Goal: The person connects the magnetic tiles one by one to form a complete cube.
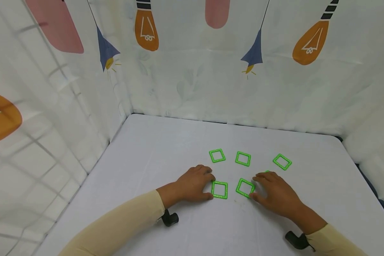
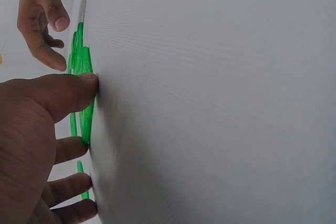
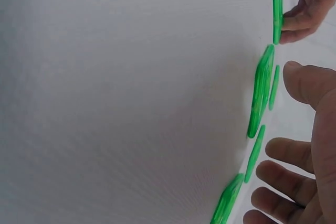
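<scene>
The near left frame (image 1: 220, 182) is a hollow green square with slim, glossy, see-through bars and rounded corners. It lies on the table, between the thumb and forefinger of the left hand (image 1: 193, 185), which pinch it by its left corners. Just right of it, turned askew, is the near middle frame (image 1: 239, 185), a matching square. The right hand (image 1: 276, 195) is beside that one, its fingers loosely spread and gripping nothing (the right wrist view shows a gap at the thumb). Farther off lie the far left frame (image 1: 219, 161), the far middle frame (image 1: 242, 164) and the tilted far right frame (image 1: 280, 165). A partly hidden frame (image 1: 267, 171) peeps out behind the right hand. Smooth white cloth (image 1: 166, 149) covers the table; a lamp-printed curtain (image 1: 192, 71) hangs beyond.
</scene>
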A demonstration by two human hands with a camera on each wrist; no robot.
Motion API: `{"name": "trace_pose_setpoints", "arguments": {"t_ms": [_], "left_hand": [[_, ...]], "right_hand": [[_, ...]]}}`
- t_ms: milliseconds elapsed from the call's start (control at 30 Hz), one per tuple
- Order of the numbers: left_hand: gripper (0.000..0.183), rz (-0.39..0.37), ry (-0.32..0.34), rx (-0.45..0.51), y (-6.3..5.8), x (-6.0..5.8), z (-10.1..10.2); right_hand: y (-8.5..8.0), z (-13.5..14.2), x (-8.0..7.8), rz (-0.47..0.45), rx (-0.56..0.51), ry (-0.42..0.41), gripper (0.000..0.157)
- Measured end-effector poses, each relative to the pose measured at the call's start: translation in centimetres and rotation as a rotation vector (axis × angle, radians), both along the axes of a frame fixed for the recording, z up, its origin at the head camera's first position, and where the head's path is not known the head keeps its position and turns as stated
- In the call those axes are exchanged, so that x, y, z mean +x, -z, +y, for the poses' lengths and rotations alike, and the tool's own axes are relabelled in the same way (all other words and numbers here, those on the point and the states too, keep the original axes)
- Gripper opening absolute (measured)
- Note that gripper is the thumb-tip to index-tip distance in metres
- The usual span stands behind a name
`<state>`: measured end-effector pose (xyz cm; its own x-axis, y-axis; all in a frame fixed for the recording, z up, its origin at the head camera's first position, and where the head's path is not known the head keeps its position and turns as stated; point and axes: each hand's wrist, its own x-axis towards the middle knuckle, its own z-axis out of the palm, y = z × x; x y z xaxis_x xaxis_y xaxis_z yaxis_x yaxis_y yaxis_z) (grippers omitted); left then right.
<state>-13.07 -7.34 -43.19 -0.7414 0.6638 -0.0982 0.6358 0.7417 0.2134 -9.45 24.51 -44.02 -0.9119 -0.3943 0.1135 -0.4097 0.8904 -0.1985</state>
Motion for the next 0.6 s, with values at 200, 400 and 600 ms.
{"name": "trace_pose_setpoints", "arguments": {"t_ms": [200,400,600], "left_hand": [[0.054,0.016,0.000,-0.006,0.34,-0.06,-0.13],[0.054,0.017,0.000,-0.007,0.36,-0.09,-0.13],[0.053,0.008,-0.005,-0.006,0.35,-0.06,-0.15]], "right_hand": [[0.21,-0.35,-0.06,0.014,0.017,-0.017,0.057],[0.66,-0.42,-0.04,0.038,0.016,-0.042,0.054],[0.82,-0.42,-0.22,0.036,0.004,-0.043,0.051]]}}
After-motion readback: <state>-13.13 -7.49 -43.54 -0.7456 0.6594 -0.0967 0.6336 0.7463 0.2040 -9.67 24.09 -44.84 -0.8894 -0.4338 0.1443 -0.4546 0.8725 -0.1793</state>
